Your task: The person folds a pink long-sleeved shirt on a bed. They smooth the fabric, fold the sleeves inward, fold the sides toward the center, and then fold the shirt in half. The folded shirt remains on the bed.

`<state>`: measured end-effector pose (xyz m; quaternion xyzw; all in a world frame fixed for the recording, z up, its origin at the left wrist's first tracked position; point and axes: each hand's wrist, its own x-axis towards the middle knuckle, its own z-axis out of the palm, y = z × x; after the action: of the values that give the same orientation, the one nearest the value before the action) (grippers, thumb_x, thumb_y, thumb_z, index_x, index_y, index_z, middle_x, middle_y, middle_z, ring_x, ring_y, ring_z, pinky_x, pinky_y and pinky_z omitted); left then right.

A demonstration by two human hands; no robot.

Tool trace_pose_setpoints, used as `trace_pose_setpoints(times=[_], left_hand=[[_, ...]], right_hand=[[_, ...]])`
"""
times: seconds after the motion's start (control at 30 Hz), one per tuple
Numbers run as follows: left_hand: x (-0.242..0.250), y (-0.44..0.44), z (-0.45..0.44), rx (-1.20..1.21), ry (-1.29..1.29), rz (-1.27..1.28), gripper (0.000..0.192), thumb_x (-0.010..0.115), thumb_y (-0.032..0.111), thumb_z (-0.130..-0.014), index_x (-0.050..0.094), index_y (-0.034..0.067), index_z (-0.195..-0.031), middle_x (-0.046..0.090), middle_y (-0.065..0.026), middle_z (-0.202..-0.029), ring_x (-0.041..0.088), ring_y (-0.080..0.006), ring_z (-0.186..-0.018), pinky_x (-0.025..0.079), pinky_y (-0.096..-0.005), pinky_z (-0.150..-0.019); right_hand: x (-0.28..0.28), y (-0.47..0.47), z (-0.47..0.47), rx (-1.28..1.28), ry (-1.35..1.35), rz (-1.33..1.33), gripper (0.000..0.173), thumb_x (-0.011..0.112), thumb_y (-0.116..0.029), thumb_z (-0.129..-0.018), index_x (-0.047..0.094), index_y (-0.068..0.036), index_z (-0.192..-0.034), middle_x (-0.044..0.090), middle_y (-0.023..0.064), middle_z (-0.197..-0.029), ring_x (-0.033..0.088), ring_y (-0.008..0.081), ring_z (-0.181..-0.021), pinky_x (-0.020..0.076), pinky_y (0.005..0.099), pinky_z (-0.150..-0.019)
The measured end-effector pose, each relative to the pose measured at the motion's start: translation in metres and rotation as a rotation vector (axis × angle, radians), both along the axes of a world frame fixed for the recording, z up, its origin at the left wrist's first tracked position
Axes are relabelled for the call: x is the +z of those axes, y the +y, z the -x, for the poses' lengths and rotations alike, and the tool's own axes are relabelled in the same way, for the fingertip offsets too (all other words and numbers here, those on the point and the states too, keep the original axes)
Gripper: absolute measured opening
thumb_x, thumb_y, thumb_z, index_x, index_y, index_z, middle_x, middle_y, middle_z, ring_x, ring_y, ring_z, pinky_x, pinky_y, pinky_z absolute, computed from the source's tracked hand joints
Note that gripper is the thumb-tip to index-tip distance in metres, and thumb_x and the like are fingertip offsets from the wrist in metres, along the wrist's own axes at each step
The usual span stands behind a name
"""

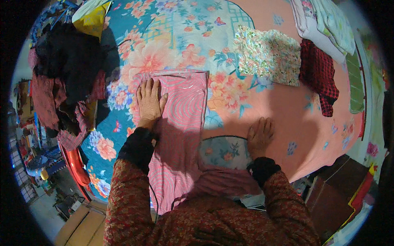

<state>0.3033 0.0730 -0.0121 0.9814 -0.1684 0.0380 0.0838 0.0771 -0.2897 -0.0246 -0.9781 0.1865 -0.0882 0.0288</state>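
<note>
A pink garment with a wavy stripe pattern lies folded lengthwise on a flowered bedspread, and part of it spreads right near my body. My left hand rests flat on its upper left part, palm down, thumb apart from the fingers. To the right of the garment, my right hand lies palm down in shadow on the orange part of the bedspread, holding nothing. Beyond it is a folded cloth with a small flower print, beside a red and black checked cloth.
Dark and reddish clothes are heaped at the bed's left side, near a yellow item. Folded light blankets lie at the far right. A brown box stands by the bed at the lower right.
</note>
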Motion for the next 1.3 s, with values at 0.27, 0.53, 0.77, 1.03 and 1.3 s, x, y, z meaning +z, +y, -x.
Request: trace_pose_setpoints(times=[0.27, 0.53, 0.77, 1.03, 1.3], left_hand=[[-0.009, -0.001, 0.000, 0.022, -0.037, 0.023, 0.064, 0.048, 0.050, -0.089, 0.042, 0.010, -0.139, 0.035, -0.0172, -0.147, 0.024, -0.0354, -0.139, 0.014, -0.0531, -0.113], [-0.006, 0.001, 0.000, 0.027, -0.004, 0.056, 0.063, 0.046, 0.047, -0.090, 0.041, 0.009, -0.140, 0.034, -0.0171, -0.148, 0.025, -0.0351, -0.139, 0.015, -0.0524, -0.113], [-0.010, 0.003, -0.002, 0.032, -0.029, 0.073, 0.060, 0.047, 0.049, -0.090, 0.045, 0.012, -0.137, 0.037, -0.0165, -0.145, 0.028, -0.0344, -0.137, 0.015, -0.0523, -0.113], [-0.005, 0.001, -0.004, 0.021, -0.018, 0.063, 0.061, 0.044, 0.048, -0.092, 0.042, 0.010, -0.140, 0.035, -0.0178, -0.147, 0.027, -0.0351, -0.138, 0.015, -0.0518, -0.113], [-0.011, 0.004, -0.004, 0.005, -0.065, 0.099, 0.062, 0.049, 0.048, -0.090, 0.043, 0.010, -0.138, 0.039, -0.0172, -0.144, 0.030, -0.0342, -0.136, 0.018, -0.0524, -0.112]], right_hand=[[0.002, -0.001, 0.002, -0.085, 0.144, -0.013, 0.051, 0.053, -0.034, -0.092, 0.048, -0.005, -0.133, 0.042, 0.0226, -0.141, 0.034, 0.0419, -0.132, 0.0263, 0.0565, -0.106], [0.031, 0.019, -0.072, 0.461, -0.272, -0.202, 0.057, 0.051, -0.031, -0.092, 0.039, 0.002, -0.137, 0.041, 0.0229, -0.138, 0.037, 0.0376, -0.130, 0.0275, 0.0458, -0.109], [0.046, 0.184, -0.156, 0.919, -0.153, -0.510, 0.068, 0.062, -0.044, -0.081, 0.047, 0.001, -0.131, 0.042, 0.0183, -0.139, 0.037, 0.0402, -0.129, 0.0253, 0.0536, -0.108], [0.023, 0.126, -0.199, 0.844, 0.074, -0.186, 0.070, 0.063, -0.044, -0.078, 0.047, -0.002, -0.132, 0.043, 0.0155, -0.139, 0.032, 0.0339, -0.132, 0.0194, 0.0521, -0.110], [0.006, 0.127, -0.195, 0.859, 0.000, -0.165, 0.068, 0.063, -0.042, -0.077, 0.049, -0.003, -0.130, 0.043, 0.0152, -0.139, 0.034, 0.0335, -0.129, 0.0178, 0.0525, -0.111]])
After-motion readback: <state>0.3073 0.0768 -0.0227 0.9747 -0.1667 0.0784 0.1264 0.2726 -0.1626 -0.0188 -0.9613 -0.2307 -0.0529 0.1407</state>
